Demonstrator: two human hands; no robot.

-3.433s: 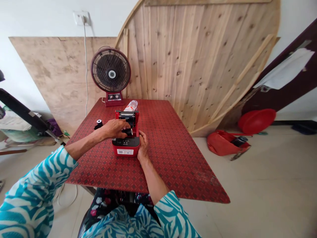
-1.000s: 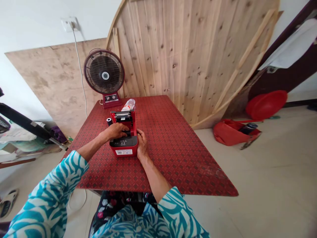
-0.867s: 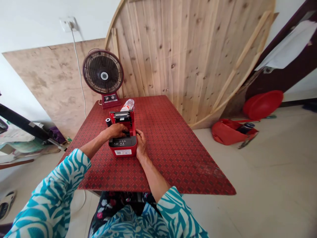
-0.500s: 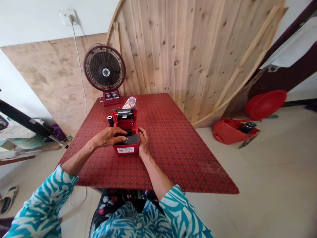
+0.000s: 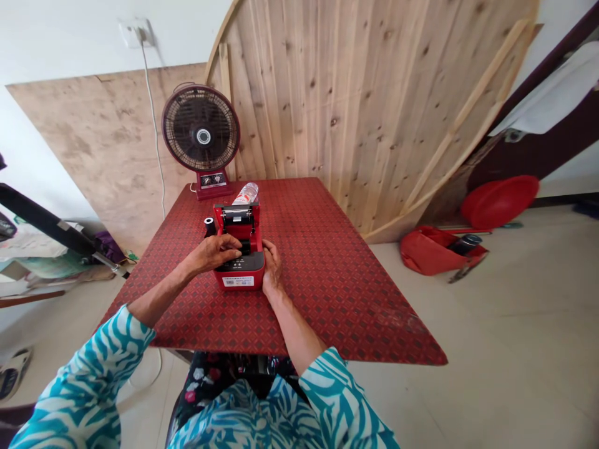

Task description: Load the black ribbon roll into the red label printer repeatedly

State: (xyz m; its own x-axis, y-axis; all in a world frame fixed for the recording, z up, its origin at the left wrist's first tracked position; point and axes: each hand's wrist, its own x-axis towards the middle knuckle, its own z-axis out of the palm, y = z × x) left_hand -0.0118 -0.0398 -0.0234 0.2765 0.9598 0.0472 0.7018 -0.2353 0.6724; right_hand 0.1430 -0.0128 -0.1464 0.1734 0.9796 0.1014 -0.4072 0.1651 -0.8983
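A red and black label printer stands on the table with its lid raised. My right hand is wrapped round the printer's right side, fingers along the far part of that wall. My left hand reaches over the left side; its thumb and fingers come close together at the paper compartment behind the black front panel. What those fingertips pinch, if anything, is too small to make out. Just behind my left hand stands a small black roll with a white-ringed end. A clear plastic bottle lies behind the printer.
A dark red table fan stands at the back left of the red patterned table. Wooden boards lean against the wall behind. On the floor at right are a red bag and a red basin.
My left hand has drawn back from lying over the front panel, with its fingertips now bunched at the compartment. The panel's buttons show. My right hand stays on the printer's side.
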